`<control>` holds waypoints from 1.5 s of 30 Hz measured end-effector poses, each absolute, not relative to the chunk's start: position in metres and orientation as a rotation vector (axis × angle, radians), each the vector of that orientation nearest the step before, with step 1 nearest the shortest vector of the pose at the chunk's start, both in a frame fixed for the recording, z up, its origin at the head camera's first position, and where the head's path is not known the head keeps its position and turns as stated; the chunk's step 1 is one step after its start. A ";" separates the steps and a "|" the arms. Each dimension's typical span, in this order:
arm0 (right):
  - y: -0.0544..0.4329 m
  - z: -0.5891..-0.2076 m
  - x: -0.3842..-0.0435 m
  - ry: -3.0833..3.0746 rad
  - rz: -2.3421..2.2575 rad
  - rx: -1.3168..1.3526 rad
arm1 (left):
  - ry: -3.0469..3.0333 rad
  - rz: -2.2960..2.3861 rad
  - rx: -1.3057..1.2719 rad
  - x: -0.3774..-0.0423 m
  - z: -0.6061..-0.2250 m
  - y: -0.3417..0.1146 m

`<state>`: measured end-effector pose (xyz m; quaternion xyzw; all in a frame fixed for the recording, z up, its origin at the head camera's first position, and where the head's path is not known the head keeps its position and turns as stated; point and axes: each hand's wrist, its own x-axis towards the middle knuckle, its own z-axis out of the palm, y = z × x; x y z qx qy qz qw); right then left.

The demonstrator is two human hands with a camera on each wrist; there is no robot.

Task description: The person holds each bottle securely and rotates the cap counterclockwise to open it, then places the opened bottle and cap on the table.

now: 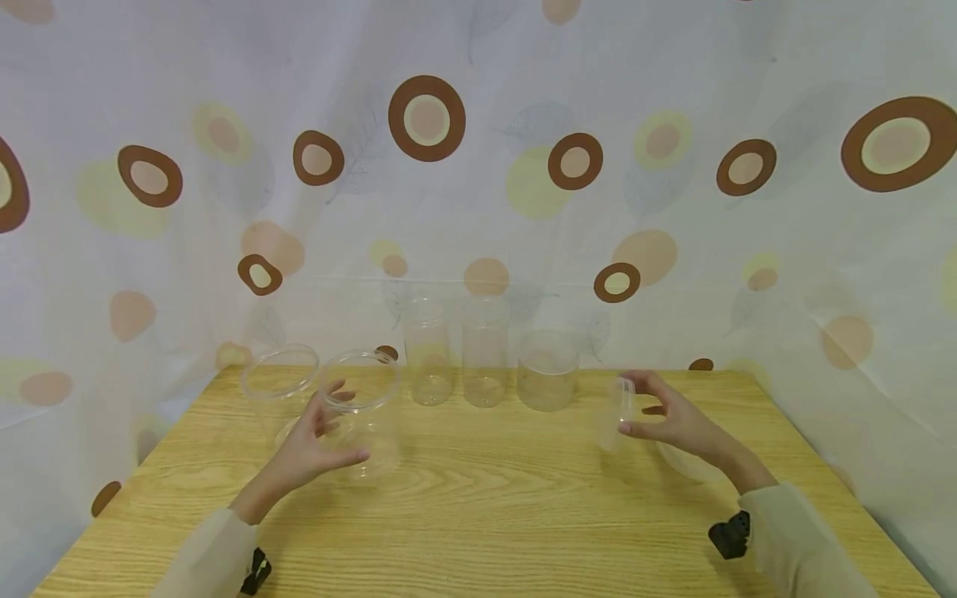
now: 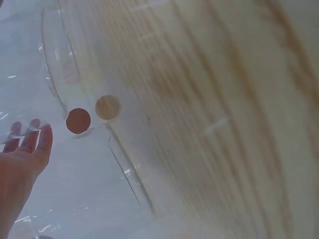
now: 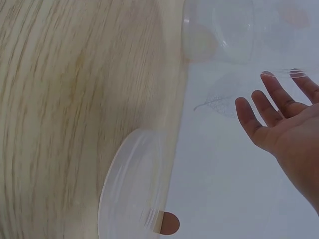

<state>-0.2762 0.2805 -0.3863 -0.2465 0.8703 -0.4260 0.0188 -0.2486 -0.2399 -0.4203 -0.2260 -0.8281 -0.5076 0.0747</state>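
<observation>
Clear, round plastic lid [image 1: 618,415], pinched by the right hand [image 1: 667,419], may slip should fingertips loosen; left hand [image 1: 308,444] at clear, wide-rimmed plastic jar [image 1: 383,433], grip unclear.

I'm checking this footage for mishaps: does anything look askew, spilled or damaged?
Nothing clearly stands out: no spill or damage shows. The clear plastic piece is tilted on edge, but the right hand holds it. The three back jars stand upright.

A screened-off nook, whether in a home or workplace cannot be told: pale sheeting [image 1: 493,216] printed with brown-ringed ovals and leaves hangs left, far and right of a wood-grain tabletop [image 1: 478,515].
</observation>
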 end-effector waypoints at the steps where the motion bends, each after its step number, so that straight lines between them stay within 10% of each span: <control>1: 0.281 -0.387 -0.276 2.714 -1.305 -0.764 | -2.487 -1.525 -0.677 -0.248 -0.421 -0.241; 45: 0.269 -0.407 -0.275 2.887 -0.562 -0.883 | -2.581 -1.498 -0.578 -0.257 -0.433 -0.247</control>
